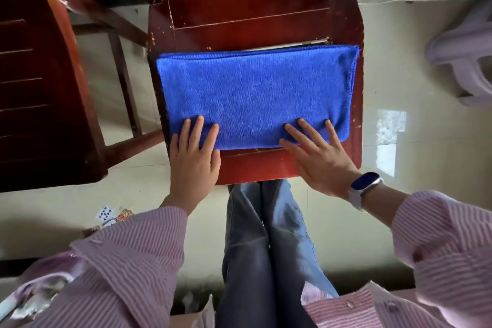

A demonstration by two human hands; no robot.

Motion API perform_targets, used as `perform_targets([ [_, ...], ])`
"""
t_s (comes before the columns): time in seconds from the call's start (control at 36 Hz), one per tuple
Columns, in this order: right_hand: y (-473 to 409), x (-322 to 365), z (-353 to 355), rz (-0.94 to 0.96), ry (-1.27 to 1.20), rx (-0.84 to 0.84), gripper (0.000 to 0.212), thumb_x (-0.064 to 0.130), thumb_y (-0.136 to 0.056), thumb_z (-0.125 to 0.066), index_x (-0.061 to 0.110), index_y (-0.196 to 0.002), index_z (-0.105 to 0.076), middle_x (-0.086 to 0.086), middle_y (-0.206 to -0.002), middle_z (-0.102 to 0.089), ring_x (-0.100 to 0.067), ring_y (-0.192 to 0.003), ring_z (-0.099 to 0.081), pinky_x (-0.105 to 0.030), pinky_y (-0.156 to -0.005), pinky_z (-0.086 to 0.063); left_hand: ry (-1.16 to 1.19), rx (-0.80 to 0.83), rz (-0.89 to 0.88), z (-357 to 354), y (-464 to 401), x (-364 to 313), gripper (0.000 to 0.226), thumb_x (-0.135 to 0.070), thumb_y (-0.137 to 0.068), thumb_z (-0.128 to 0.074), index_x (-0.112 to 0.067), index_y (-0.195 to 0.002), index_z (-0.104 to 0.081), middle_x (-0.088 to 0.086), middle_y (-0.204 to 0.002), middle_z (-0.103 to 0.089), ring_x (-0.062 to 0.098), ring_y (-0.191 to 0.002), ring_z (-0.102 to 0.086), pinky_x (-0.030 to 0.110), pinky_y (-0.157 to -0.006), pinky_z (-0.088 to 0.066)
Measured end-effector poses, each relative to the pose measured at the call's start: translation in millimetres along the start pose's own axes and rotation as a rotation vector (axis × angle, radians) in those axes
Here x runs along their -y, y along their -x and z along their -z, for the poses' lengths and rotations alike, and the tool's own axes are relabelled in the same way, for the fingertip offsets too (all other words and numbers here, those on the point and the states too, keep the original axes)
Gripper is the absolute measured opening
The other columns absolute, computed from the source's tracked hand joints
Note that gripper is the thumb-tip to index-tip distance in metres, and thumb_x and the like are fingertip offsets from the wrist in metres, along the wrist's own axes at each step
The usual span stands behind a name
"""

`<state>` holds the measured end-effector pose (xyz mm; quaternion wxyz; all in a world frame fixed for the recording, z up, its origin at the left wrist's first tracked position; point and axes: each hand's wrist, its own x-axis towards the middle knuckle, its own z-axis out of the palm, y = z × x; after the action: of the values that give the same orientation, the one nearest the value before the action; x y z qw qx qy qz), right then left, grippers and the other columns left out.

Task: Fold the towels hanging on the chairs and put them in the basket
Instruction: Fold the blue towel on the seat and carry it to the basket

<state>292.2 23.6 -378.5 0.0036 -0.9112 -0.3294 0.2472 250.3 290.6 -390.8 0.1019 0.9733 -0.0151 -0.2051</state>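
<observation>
blue towel [255, 93]: folded to a flat rectangle, lying on the seat of a red wooden chair [250, 10]; how many layers it has cannot be told. left hand [193, 160]: fingers [198, 128] straight, spread, pressing flat on the towel's near left edge, gripping nothing. right hand [318, 160]: fingers straight, flat on the near right edge, gripping nothing; watch [363, 186] on the wrist. second dark chair [40, 82]: at left, cut off by the frame. pale plastic stool [463, 53]: at right, blurred, partly out of view. playing cards [106, 214]: on the floor, half hidden by the left sleeve.
</observation>
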Motion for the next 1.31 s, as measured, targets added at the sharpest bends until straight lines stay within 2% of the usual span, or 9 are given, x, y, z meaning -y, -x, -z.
perform_targets([
  [0.08,-22,6,14,-0.059,-0.095,-0.133,0.039,0.023,-0.085,-0.038,0.013,-0.116,-0.059,-0.010,-0.124,-0.059,-0.031,-0.117,-0.054,-0.062,-0.098,-0.035,0.024,-0.072,0.020,13,-25,4,0.044,-0.028,-0.092,-0.036,-0.015,-0.133,-0.044,0.014,-0.145,-0.037,0.035,-0.134,-0.031,0.056,-0.103,-0.032],
  [0.17,-61,6,29,-0.097,-0.149,-0.259,0.040,0.017,-0.080,-0.045,0.013,-0.117,-0.058,-0.010,-0.119,-0.061,-0.026,-0.112,-0.048,-0.053,-0.092,-0.042,0.022,-0.200,-0.028,27,-63,11,0.040,-0.021,-0.092,-0.042,-0.012,-0.131,-0.047,0.014,-0.141,-0.043,0.034,-0.130,-0.038,0.052,-0.100,-0.036],
  [0.25,-103,3,49,-0.157,-0.154,-0.329,0.040,0.012,-0.075,-0.052,0.014,-0.115,-0.060,-0.010,-0.112,-0.063,-0.028,-0.100,-0.054,-0.044,-0.081,-0.047,0.041,-0.278,-0.064,43,-100,16,0.038,-0.016,-0.089,-0.045,-0.009,-0.125,-0.053,0.013,-0.129,-0.054,0.033,-0.119,-0.049,0.047,-0.095,-0.039],
  [0.36,-143,1,66,-0.192,-0.173,-0.354,0.035,0.007,-0.068,-0.063,0.015,-0.103,-0.065,-0.009,-0.101,-0.064,-0.032,-0.087,-0.060,-0.042,-0.074,-0.045,0.071,-0.289,-0.049,57,-127,20,0.027,-0.016,-0.086,-0.051,-0.012,-0.110,-0.063,0.009,-0.108,-0.063,0.032,-0.102,-0.055,0.042,-0.087,-0.036],
  [0.53,-165,-1,69,-0.237,-0.267,-0.258,0.026,0.022,-0.090,-0.047,0.015,-0.113,-0.057,-0.007,-0.119,-0.052,-0.029,-0.113,-0.042,-0.040,-0.089,-0.027,0.025,-0.259,-0.086,59,-139,28,0.018,-0.022,-0.085,-0.059,-0.013,-0.099,-0.065,0.007,-0.096,-0.064,0.030,-0.095,-0.056,0.043,-0.084,-0.037],
  [0.78,-173,-3,69,-0.291,-0.358,-0.296,0.023,0.022,-0.094,-0.037,0.016,-0.104,-0.057,-0.004,-0.109,-0.057,-0.027,-0.106,-0.044,-0.038,-0.087,-0.027,0.004,-0.289,-0.159,61,-141,31,0.010,-0.022,-0.088,-0.055,-0.014,-0.087,-0.060,0.001,-0.088,-0.065,0.027,-0.088,-0.058,0.040,-0.082,-0.034],
  [0.92,-177,-5,70,-0.310,-0.348,-0.293,0.023,0.022,-0.094,-0.036,0.017,-0.103,-0.056,-0.003,-0.109,-0.057,-0.026,-0.105,-0.044,-0.039,-0.087,-0.027,0.038,-0.252,-0.097,64,-149,31,0.006,-0.017,-0.089,-0.051,-0.013,-0.089,-0.056,0.000,-0.092,-0.064,0.026,-0.093,-0.054,0.037,-0.084,-0.026],
  [1.17,-188,-6,71,-0.436,-0.284,-0.205,0.027,0.031,-0.091,-0.046,0.016,-0.112,-0.052,-0.005,-0.117,-0.055,-0.028,-0.112,-0.043,-0.043,-0.091,-0.027,0.021,-0.118,0.142,71,-167,17,0.007,-0.014,-0.085,-0.053,-0.019,-0.087,-0.057,0.001,-0.099,-0.060,0.027,-0.103,-0.048,0.042,-0.090,-0.025],
  [1.31,-158,-14,68,-0.416,-0.363,-0.404,0.029,0.028,-0.088,-0.049,0.019,-0.116,-0.055,-0.004,-0.119,-0.055,-0.026,-0.115,-0.046,-0.044,-0.100,-0.023,-0.009,-0.224,0.227,67,-156,9,0.026,-0.016,-0.083,-0.051,-0.019,-0.108,-0.056,0.007,-0.114,-0.054,0.029,-0.113,-0.043,0.046,-0.097,-0.024],
])
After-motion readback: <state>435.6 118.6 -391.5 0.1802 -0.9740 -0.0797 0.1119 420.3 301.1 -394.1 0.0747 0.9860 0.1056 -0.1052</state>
